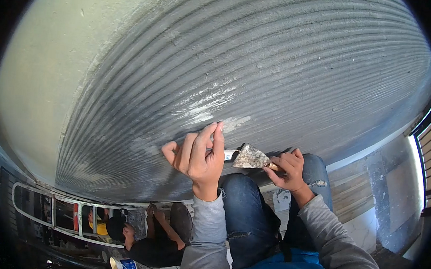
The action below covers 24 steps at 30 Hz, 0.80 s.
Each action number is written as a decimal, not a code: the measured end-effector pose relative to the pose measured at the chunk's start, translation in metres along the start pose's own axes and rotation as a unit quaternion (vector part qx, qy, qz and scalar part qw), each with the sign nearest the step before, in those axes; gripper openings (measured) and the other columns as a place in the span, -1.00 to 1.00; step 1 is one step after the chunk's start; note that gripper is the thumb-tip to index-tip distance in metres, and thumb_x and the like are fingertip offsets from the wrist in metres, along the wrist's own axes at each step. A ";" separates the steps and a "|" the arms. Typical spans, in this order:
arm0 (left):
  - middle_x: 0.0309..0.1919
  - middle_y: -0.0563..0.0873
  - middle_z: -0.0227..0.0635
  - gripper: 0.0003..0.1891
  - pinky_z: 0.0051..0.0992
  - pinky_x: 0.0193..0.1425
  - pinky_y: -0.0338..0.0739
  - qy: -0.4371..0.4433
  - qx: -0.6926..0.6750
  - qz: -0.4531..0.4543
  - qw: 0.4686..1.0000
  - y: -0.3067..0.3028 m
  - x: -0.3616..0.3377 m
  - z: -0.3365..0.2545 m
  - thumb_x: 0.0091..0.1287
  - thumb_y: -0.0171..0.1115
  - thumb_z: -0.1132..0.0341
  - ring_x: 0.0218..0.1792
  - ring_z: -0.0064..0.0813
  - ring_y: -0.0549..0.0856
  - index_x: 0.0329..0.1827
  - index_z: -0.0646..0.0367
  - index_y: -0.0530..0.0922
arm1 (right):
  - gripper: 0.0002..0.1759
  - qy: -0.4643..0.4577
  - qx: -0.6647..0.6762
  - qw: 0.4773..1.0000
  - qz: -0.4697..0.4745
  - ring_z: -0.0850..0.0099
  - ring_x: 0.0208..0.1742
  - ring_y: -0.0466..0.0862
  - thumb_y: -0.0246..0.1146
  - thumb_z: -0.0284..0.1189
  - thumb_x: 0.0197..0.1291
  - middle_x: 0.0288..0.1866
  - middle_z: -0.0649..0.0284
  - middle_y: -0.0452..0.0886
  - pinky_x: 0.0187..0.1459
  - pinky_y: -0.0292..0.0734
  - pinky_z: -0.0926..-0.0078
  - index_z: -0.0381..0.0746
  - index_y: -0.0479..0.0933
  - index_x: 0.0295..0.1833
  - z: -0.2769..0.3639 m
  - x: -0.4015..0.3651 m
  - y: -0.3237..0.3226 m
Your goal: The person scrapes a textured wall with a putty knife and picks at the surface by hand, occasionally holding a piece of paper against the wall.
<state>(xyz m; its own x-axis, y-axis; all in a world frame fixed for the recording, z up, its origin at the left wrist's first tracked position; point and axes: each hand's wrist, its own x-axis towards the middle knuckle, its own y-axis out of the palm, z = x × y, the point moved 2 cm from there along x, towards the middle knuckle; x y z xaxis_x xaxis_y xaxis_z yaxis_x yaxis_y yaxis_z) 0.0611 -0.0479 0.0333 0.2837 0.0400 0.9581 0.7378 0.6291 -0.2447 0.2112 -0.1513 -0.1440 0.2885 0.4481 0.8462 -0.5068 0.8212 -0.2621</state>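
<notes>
Against the grooved grey wall (277, 74), my left hand (197, 155) is raised with its thumb and forefinger pressed together at a pale smear (237, 122). Whatever is between those fingertips is too small to make out. My right hand (287, 170) grips the wooden handle of a putty knife (251, 157), whose blade is crusted with grey and white material and points left. Part of a white object with small lettering (229, 155) shows between my left hand and the blade. White streaks mark the ridges just above my left fingertips.
A person in a dark cap and black shirt (158, 251) sits at the lower left, near a metal ladder (55, 211). A white and blue bucket (123, 265) stands below them. My knees (244, 199) are close to the wall. A railing (428, 160) is at the far right.
</notes>
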 end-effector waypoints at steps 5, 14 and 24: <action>-0.72 0.38 -0.76 -0.89 -0.46 -0.21 0.09 0.036 0.021 0.025 0.999 0.001 0.004 0.000 0.22 0.55 0.24 -0.66 -0.70 0.26 -0.29 -0.11 0.73 | -0.70 0.001 -0.002 1.000 0.000 0.46 -0.57 0.40 0.56 -0.29 -0.10 -0.56 0.43 0.47 -0.33 0.12 0.41 -0.12 0.69 -0.23 0.000 -0.001 0.001; -0.70 0.45 -0.73 -0.88 -0.47 -0.22 0.10 0.082 0.013 0.020 0.996 -0.010 -0.001 0.011 0.19 0.57 0.22 -0.66 -0.68 0.27 -0.26 -0.09 0.78 | -0.71 0.002 0.004 1.000 -0.002 0.45 -0.56 0.42 0.56 -0.29 -0.11 -0.55 0.42 0.49 -0.32 0.13 0.40 -0.12 0.69 -0.25 0.000 0.001 0.001; -0.75 0.32 -0.73 -0.87 -0.46 -0.21 0.05 0.031 0.006 0.038 0.999 -0.005 0.000 -0.005 0.19 0.54 0.33 -0.67 -0.63 0.21 -0.22 -0.06 0.77 | -0.71 -0.005 0.002 1.000 -0.002 0.39 -0.52 0.44 0.55 -0.36 -0.19 -0.52 0.35 0.47 -0.28 0.16 0.37 -0.19 0.65 -0.31 0.000 0.001 0.002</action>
<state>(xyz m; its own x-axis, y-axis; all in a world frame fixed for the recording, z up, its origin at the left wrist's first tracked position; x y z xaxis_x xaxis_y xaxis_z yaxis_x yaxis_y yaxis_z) 0.0606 -0.0546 0.0339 0.3766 0.0391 0.9255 0.7052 0.6358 -0.3138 0.2102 -0.1490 -0.1442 0.2828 0.4409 0.8518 -0.5094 0.8216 -0.2561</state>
